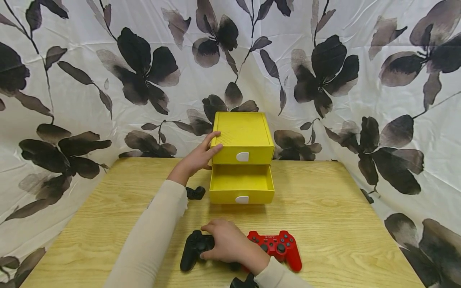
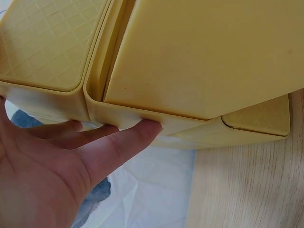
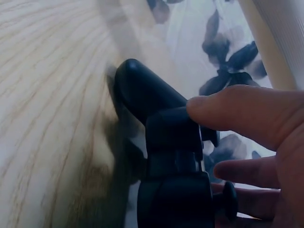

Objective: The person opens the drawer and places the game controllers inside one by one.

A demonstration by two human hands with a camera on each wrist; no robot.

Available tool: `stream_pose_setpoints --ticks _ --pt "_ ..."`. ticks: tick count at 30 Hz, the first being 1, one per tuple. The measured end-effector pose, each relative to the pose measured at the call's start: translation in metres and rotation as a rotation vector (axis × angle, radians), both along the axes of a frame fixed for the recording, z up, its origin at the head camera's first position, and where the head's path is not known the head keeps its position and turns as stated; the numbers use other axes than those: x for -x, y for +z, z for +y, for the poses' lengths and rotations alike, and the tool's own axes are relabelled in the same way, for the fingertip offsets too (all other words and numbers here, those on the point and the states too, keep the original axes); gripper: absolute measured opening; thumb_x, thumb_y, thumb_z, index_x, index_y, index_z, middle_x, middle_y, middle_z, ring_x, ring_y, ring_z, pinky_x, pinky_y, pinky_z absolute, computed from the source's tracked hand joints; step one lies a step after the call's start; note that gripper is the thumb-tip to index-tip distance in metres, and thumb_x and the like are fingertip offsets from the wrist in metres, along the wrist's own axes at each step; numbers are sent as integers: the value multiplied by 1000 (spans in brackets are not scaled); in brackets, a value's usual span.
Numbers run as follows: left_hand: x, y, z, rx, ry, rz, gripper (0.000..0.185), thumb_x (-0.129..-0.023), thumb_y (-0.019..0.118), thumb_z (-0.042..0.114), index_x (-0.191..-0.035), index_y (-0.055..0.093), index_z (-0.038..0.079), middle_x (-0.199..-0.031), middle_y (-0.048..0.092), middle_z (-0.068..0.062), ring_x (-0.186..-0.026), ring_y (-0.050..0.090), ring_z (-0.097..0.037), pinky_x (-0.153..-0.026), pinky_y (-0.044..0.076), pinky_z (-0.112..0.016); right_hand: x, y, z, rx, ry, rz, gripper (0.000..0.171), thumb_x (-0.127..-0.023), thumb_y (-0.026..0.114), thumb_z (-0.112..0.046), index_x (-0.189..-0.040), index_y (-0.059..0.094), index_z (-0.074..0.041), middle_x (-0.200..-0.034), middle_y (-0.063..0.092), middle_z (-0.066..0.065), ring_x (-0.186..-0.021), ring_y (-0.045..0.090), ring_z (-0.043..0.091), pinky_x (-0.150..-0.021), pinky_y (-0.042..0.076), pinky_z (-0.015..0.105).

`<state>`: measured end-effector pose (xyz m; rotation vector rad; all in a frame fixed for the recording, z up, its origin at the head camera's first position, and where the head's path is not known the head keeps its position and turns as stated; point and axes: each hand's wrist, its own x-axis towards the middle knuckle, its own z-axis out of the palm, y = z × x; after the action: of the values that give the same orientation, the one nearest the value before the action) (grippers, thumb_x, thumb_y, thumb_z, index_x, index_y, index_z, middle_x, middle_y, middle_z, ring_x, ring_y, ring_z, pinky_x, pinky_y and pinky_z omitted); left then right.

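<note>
Black game controller (image 1: 196, 250) near the desk's (image 1: 342, 224) front edge, lying flat, gripped across its middle by the right hand (image 1: 228, 244), fingers curled over the top, thumb on the near face. Just beside it, to the right, a red controller (image 1: 279, 246), untouched. Behind both, toward the back edge, a yellow two-drawer box (image 1: 243, 158): lower drawer (image 1: 241, 186) pulled out and empty, seemingly ready to receive something. Left hand (image 1: 198, 158) flat against the box's left side, fingers straight, apparently steadying it. Small black object (image 1: 195, 193) left of the drawer.
</note>
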<state>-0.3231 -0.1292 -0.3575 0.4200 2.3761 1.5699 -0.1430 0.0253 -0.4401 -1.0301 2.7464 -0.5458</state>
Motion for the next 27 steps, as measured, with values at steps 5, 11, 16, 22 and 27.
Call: stream_pose_setpoints --ticks 5,11,16,22,27 --pt "-1 0 1 -4 0 1 62 -90 52 64 -142 20 55 -163 8 -12 -144 28 -40 -92 44 -69 -2 -1 -3 -29 18 6 60 -76 78 -46 -126 64 -17 -120 66 -3 -106 61 12 -89 49 32" --pt "-2 0 0 4 -4 -13 60 -92 50 62 -142 19 56 -163 7 -10 -144 27 -40 -93 44 -68 -4 -2 -4 -71 21 -26 61 -74 80 -40 -127 63 -16 -117 67 -4 -104 61 9 -91 48 31" --pt "-2 1 0 5 -8 -15 59 -92 49 61 -142 19 57 -163 8 -9 -143 29 -41 -92 44 -68 -2 -4 -4 -102 23 -24 64 -71 82 -34 -128 62 -16 -113 67 -6 -100 60 7 -87 49 31" --pt "-2 1 1 -1 2 -13 61 -89 51 64 -141 20 57 -163 10 -10 -143 30 -40 -91 45 -68 0 -9 -3 -120 16 -12 62 -70 81 -31 -127 62 -17 -108 68 -6 -94 60 6 -83 48 30" --pt "-2 0 2 -10 10 -6 61 -89 52 64 -141 22 56 -163 9 -10 -143 30 -41 -91 45 -69 1 -10 -3 -117 9 -13 61 -70 81 -30 -127 62 -18 -107 68 -6 -91 60 6 -81 48 30"
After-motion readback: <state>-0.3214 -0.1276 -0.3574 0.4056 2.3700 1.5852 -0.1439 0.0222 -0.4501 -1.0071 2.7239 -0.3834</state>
